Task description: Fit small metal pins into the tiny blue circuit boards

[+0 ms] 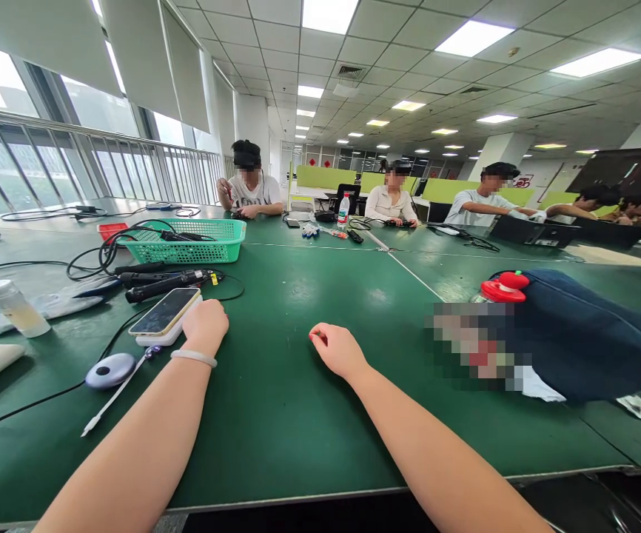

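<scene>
My left hand (pixel 206 326), with a pale band at its wrist, rests against the right side of a phone (pixel 166 312) lying on a white block (pixel 160 337). The back of this hand faces me and hides its fingers, so their grip cannot be made out. Over the middle of the green table (pixel 276 414), my right hand (pixel 338 349) is curled, thumb and forefinger drawn together. Red shows at its fingertips, and no held object is visible. Left of the phone are a round lilac device (pixel 110 371) and a short white cable (pixel 115 400).
A green basket (pixel 187 252) holding black cables stands at the back left, near black handles (pixel 165 285) and a clear bottle (pixel 16 307). At right lies a dark blue bag (pixel 587 333) beside a red-capped bottle (pixel 503 286). Several people sit across the table.
</scene>
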A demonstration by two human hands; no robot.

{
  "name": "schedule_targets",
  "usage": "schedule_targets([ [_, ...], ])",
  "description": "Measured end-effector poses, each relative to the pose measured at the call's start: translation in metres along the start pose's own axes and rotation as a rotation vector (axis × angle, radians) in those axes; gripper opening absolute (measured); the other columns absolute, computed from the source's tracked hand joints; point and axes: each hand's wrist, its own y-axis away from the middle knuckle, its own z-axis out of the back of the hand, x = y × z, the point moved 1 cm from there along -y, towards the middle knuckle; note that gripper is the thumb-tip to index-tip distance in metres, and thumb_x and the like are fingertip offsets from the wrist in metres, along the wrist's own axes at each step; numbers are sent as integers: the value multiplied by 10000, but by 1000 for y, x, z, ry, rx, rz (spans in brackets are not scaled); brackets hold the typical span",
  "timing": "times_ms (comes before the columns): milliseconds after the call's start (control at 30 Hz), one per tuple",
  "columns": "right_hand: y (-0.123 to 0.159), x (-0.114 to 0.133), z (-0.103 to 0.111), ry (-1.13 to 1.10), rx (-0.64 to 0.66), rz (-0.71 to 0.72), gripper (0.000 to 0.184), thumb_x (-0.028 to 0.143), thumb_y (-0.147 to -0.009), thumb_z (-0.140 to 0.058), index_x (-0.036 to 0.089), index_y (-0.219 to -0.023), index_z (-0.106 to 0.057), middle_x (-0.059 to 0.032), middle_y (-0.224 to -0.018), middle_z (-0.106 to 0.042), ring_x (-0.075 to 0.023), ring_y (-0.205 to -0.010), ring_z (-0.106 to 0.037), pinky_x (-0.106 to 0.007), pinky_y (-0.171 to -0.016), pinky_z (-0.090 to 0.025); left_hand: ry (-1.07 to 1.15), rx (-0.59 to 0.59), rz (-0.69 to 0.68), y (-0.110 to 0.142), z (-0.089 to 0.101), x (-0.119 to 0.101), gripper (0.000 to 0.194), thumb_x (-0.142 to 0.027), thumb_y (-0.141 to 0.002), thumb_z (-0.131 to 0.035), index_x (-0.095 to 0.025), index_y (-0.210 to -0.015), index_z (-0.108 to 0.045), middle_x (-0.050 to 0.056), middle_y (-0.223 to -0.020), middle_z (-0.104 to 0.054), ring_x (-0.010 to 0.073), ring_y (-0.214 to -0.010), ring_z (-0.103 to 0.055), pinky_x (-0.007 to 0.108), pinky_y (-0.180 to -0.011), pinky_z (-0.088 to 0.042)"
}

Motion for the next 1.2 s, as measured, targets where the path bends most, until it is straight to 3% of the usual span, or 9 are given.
schedule_targets([
  [100,0,1,0,-9,11,-7,219,294,-852,-415,221,-829,-620,-2,-704,-635,-135,-646,-537,-249,-584,-360,14,3,42,-2,-3,1,324,-318,-781,-497,-160,-982,-696,193,-1020,-663,350,-969,-597,410,-750,-469],
  [233,1,1,0,-21,23,-17,222,312,-853,-417,225,-819,-618,4,-707,-632,-129,-636,-533,-246,-573,-356,78,-58,-64,-8,-11,5,380,-312,-831,-397,-136,-977,-701,192,-1017,-666,339,-1019,-572,428,-877,-404],
  [400,1,1,-1,-42,49,-5,226,320,-854,-423,226,-826,-627,8,-697,-626,-127,-640,-534,-247,-574,-358,197,28,-134,-16,-22,4,381,-281,-839,-375,-162,-1046,-671,113,-1061,-673,269,-984,-597,339,-837,-436],
  [533,0,1,-3,-68,95,7,201,306,-847,-454,221,-855,-636,10,-676,-611,-126,-643,-535,-252,-604,-383,340,147,-305,5,-27,-25,336,-315,-830,-419,-240,-1041,-669,9,-1040,-686,177,-935,-612,237,-798,-445],
  [633,-2,-2,-6,-63,114,4,177,290,-788,-565,208,-920,-650,-2,-741,-611,-124,-675,-538,-257,-654,-413,713,339,-476,37,-24,-57,359,-335,-819,-429,-187,-1049,-662,45,-988,-690,180,-900,-613,263,-792,-452],
  [733,-5,-6,-9,-53,125,-13,259,281,-733,-646,196,-977,-660,-22,-833,-603,-121,-703,-540,-266,-694,-431,882,395,-546,63,-18,-78,377,-369,-807,-444,-153,-1029,-659,64,-941,-688,190,-899,-607,289,-799,-452],
  [833,-6,-7,-10,-57,143,4,249,270,-746,-644,198,-982,-674,-27,-852,-589,-116,-707,-538,-271,-715,-435,870,362,-558,69,-18,-82,365,-373,-805,-444,-160,-1007,-660,55,-913,-690,177,-870,-607,282,-794,-446],
  [1033,-3,-1,-7,-57,189,67,96,179,-766,-608,207,-807,-690,-8,-775,-571,-113,-713,-526,-250,-692,-420,660,314,-491,58,-28,-71,341,-344,-817,-384,-201,-941,-668,-1,-773,-688,116,-509,-488,242,-517,-386],
  [1200,-2,-1,-4,-83,179,86,103,189,-778,-569,205,-755,-669,-10,-783,-606,-121,-725,-540,-249,-683,-414,716,342,-460,58,-28,-72,318,-315,-822,-370,-185,-904,-648,7,-816,-683,87,-455,-451,233,-495,-383],
])
